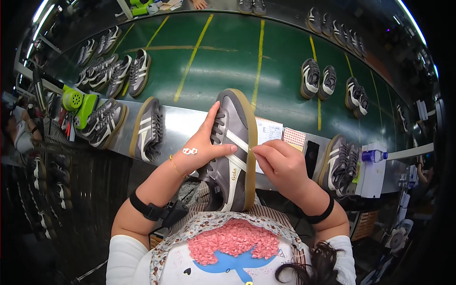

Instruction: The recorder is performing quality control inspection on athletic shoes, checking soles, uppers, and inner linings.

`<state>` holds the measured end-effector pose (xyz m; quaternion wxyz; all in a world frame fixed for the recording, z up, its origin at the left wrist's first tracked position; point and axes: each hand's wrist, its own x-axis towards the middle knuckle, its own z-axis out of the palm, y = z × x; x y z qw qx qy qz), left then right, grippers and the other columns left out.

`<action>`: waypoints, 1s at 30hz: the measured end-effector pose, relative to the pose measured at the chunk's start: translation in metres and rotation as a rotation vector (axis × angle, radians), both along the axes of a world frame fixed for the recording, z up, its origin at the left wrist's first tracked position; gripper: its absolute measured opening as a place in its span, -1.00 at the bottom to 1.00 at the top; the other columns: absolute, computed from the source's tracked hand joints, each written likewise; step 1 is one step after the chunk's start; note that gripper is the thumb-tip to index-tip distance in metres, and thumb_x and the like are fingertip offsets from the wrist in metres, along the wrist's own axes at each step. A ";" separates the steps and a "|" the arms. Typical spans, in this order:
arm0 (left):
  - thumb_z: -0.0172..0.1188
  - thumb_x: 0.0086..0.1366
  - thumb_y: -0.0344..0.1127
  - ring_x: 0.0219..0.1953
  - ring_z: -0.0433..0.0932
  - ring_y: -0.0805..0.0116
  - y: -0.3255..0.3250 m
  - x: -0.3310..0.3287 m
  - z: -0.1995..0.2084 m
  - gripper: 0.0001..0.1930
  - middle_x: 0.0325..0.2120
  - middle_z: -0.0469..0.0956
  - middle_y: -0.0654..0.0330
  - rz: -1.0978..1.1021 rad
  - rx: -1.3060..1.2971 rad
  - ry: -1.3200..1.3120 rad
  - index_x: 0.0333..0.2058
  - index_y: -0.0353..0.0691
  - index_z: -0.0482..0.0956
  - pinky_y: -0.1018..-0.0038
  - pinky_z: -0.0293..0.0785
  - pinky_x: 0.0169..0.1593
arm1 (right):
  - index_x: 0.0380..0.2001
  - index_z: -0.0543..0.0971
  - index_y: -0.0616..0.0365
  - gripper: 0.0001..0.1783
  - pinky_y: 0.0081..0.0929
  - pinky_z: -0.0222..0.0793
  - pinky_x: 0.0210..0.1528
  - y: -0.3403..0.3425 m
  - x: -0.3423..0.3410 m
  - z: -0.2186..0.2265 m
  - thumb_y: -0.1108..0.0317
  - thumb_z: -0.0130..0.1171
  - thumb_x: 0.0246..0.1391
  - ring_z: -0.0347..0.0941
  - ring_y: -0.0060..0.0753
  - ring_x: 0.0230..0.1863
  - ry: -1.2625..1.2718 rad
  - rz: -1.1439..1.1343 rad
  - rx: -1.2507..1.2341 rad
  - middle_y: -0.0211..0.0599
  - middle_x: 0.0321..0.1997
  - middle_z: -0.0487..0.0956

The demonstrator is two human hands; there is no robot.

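Note:
A grey sneaker [232, 111] with white stripes, dark laces and a gum-brown sole is held up before my chest, toe pointing away and its side turned up. Around its laced side wraps my left hand [202, 148], with the thumb pressed on the upper near the stripes. My right hand [285, 164] is closed in a pinch against the edge of the brown sole [253, 142], at mid-length on the right. Whatever the pinched fingertips hold is too small to make out.
Beyond the metal ledge [183, 124] runs a green conveyor belt [228, 57] with yellow lines, carrying pairs of similar sneakers [309, 78]. On the ledge are more sneakers [151, 128], papers [270, 130], a dark phone-like slab [311, 154] and a blue bottle [374, 156]. A green device [80, 107] stands left.

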<state>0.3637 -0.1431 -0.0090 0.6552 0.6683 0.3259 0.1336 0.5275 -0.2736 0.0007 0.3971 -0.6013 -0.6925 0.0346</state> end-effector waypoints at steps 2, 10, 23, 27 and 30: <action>0.34 -0.11 -0.29 0.22 0.03 0.18 0.000 -0.001 -0.001 0.03 0.19 -0.01 -0.06 0.004 0.007 0.001 0.25 -0.14 -0.21 0.44 -0.03 0.21 | -0.45 0.48 0.16 -0.82 -0.48 0.37 -0.49 0.003 -0.005 0.002 0.52 0.15 -0.26 0.44 -0.33 -0.50 -0.075 0.004 -0.007 -0.33 -0.51 0.45; 0.34 -0.09 -0.26 0.22 0.03 0.13 0.002 -0.019 -0.008 0.03 0.18 -0.01 -0.10 0.050 0.090 0.033 0.24 -0.19 -0.22 0.43 -0.03 0.21 | -0.38 0.47 0.24 -0.71 -0.53 0.28 -0.55 0.016 -0.025 -0.007 0.46 0.05 -0.34 0.37 -0.39 -0.52 -0.363 0.072 0.036 -0.34 -0.47 0.40; 0.18 0.08 -0.04 0.15 0.16 0.06 0.024 -0.092 -0.047 -0.15 0.12 0.14 -0.09 0.483 -0.622 -0.016 0.22 -0.21 -0.09 0.40 0.10 0.15 | 0.18 -0.01 0.16 -0.09 -0.26 0.16 0.13 0.046 -0.073 -0.085 0.22 0.23 -0.22 0.03 -0.01 0.19 0.298 0.272 -0.747 0.02 0.18 0.00; 0.25 -0.05 -0.02 0.17 0.11 -0.04 0.047 -0.161 -0.137 -0.14 0.15 0.04 -0.12 0.422 0.387 0.832 0.19 -0.11 0.02 0.16 0.10 0.15 | 0.16 0.05 0.09 -0.23 -0.29 0.29 -0.08 0.061 -0.075 -0.123 0.34 0.12 -0.16 0.19 -0.21 0.07 0.704 0.176 -1.128 -0.13 0.14 0.12; 0.31 -0.13 -0.07 0.20 0.01 -0.06 0.066 -0.194 -0.158 -0.09 0.18 -0.03 -0.06 0.484 0.608 1.140 0.20 -0.02 0.01 0.02 0.01 0.16 | 0.15 0.07 0.22 -0.23 -0.13 0.24 -0.01 0.075 -0.094 -0.109 0.30 0.12 -0.15 0.19 -0.01 0.09 1.004 -0.017 -1.273 0.01 0.20 0.10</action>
